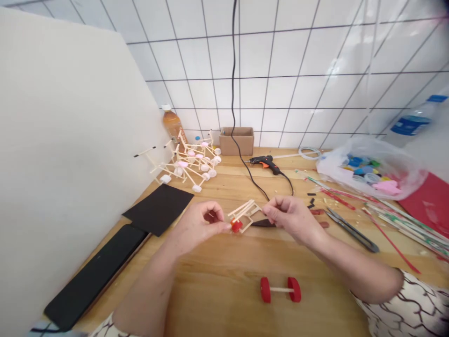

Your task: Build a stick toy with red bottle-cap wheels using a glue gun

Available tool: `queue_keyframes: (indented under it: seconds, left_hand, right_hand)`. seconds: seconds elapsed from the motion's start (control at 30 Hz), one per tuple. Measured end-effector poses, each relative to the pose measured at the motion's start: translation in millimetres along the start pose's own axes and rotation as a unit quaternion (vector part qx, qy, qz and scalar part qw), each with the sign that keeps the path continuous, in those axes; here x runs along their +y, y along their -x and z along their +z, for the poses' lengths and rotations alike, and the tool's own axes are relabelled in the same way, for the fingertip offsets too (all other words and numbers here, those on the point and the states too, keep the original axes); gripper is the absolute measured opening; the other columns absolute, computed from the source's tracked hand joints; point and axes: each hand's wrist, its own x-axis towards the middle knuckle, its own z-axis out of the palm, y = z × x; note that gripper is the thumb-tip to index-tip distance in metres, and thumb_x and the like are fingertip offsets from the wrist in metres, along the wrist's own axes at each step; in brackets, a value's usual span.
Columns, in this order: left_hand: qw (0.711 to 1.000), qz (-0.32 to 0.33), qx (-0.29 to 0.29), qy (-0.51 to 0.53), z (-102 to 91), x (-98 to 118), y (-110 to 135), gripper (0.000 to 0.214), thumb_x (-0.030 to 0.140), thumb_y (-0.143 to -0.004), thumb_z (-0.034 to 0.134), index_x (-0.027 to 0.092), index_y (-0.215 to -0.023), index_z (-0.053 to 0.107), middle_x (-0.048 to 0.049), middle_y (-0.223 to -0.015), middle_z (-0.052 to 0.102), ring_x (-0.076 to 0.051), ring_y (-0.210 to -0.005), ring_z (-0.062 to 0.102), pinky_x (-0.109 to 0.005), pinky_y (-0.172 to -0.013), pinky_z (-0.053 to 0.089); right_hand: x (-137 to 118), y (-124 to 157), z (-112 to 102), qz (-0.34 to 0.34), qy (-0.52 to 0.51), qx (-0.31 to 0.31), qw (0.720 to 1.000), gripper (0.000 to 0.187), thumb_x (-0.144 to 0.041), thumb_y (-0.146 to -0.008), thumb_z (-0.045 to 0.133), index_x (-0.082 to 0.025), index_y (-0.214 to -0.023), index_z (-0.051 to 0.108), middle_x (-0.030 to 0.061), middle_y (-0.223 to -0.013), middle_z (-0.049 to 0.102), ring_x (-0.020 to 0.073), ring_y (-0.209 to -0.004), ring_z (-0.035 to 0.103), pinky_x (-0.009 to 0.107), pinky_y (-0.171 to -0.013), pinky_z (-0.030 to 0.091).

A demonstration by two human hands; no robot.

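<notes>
Between my two hands is a small frame of thin wooden sticks [245,209] with a red piece [236,226] at its lower left end. My left hand [201,223] pinches the frame by that red end with thumb and forefinger. At the frame's upper right, my right hand [289,216] is closed on the end of a stick. Below the hands, on the table, lies a pair of red wheels [265,290] joined by a thin wooden axle [281,289]. Behind my right fingers a dark pointed tool [263,223] lies partly hidden.
Several stick models with white wheels [196,161] stand back left near a drink bottle [172,122]. A black glue gun [264,162] and cardboard box [236,142] are behind. Snips [352,229] and a bag of caps [372,171] lie right; black sheets [159,208] and a phone [98,274] left.
</notes>
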Motion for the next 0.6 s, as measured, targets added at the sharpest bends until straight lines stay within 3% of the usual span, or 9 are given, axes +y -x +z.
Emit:
queue_keyframes:
  seconds: [0.17, 0.3, 0.47, 0.6]
  left_hand:
    - [0.999, 0.028, -0.007, 0.015, -1.7, -6.0, -4.2, 0.029, 0.039, -0.064, 0.068, 0.016, -0.065, 0.050, 0.0034, -0.061, 0.050, -0.010, -0.057, 0.045, -0.021, -0.054, 0.034]
    - [0.999, 0.042, -0.001, 0.012, -3.0, -7.2, -4.9, 0.030, 0.042, -0.064, 0.067, 0.016, -0.065, 0.052, 0.0025, -0.062, 0.051, -0.011, -0.058, 0.045, -0.022, -0.055, 0.034]
    - [0.999, 0.038, 0.016, 0.017, -2.1, -5.9, -4.7, 0.031, 0.044, -0.063, 0.066, 0.016, -0.066, 0.054, 0.0016, -0.063, 0.053, -0.011, -0.059, 0.047, -0.021, -0.056, 0.035]
    - [0.999, 0.028, 0.019, 0.021, -0.4, -5.8, -4.3, 0.031, 0.045, -0.065, 0.065, 0.016, -0.067, 0.055, 0.0020, -0.063, 0.054, -0.011, -0.058, 0.047, -0.020, -0.053, 0.035]
  right_hand:
    - [3.2, 25.1, -2.3, -0.028, 0.110, 0.020, 0.993, 0.038, -0.047, -0.076, 0.052, -0.020, -0.054, 0.039, -0.0072, -0.049, 0.031, 0.0067, -0.046, 0.026, 0.022, -0.043, 0.021]
    - [9.0, 39.5, -15.9, -0.048, 0.201, 0.075, 0.976, 0.046, -0.051, -0.082, 0.038, -0.021, -0.049, 0.027, -0.0063, -0.049, 0.021, 0.0076, -0.045, 0.023, 0.024, -0.044, 0.021]
    - [22.6, 48.4, -44.3, -0.045, 0.307, 0.124, 0.942, 0.043, -0.044, -0.087, 0.031, -0.020, -0.054, 0.046, -0.0027, -0.049, 0.041, 0.0118, -0.048, 0.041, 0.024, -0.048, 0.032]
    - [36.8, 49.9, -69.4, -0.048, 0.369, 0.165, 0.913, 0.023, -0.031, -0.083, 0.040, -0.020, -0.064, 0.047, -0.0007, -0.058, 0.052, 0.0143, -0.055, 0.048, 0.025, -0.053, 0.036]
